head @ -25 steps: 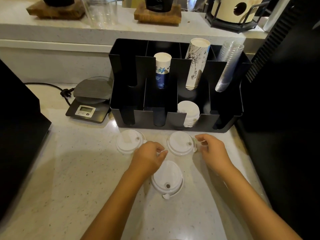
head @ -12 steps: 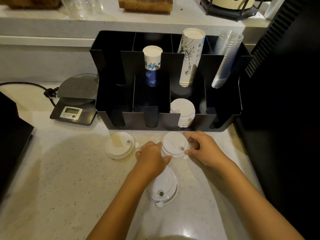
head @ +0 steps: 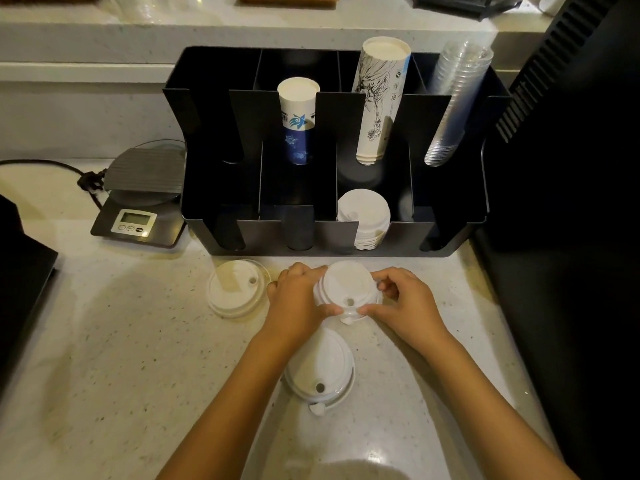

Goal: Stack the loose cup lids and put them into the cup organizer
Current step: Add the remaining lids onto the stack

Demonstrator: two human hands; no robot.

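Observation:
Three white cup lids lie or sit in front of the black cup organizer (head: pixel 453 233). Both hands grip the middle lid (head: pixel 346 284) by its rim, slightly lifted off the counter: my left hand (head: pixel 298 299) on its left side, my right hand (head: pixel 403 301) on its right. A second lid (head: pixel 235 289) rests flat to the left, touching nothing. The third lid (head: pixel 322 368) lies nearer me, partly under my left wrist. A stack of white lids (head: pixel 363 216) stands on edge in the organizer's front third slot.
The organizer's back row holds a blue-and-white paper cup stack (head: pixel 298 116), a tall printed cup stack (head: pixel 377 98) and clear plastic cups (head: pixel 453 102). A digital scale (head: pixel 138 199) with a cord sits left. Black machines flank the counter at right (head: pixel 571 237) and left (head: pixel 20 271).
Both hands closed in on the middle lid, took hold of its rim and turned it, so its sip hole now faces me. The camera moved closer and lower.

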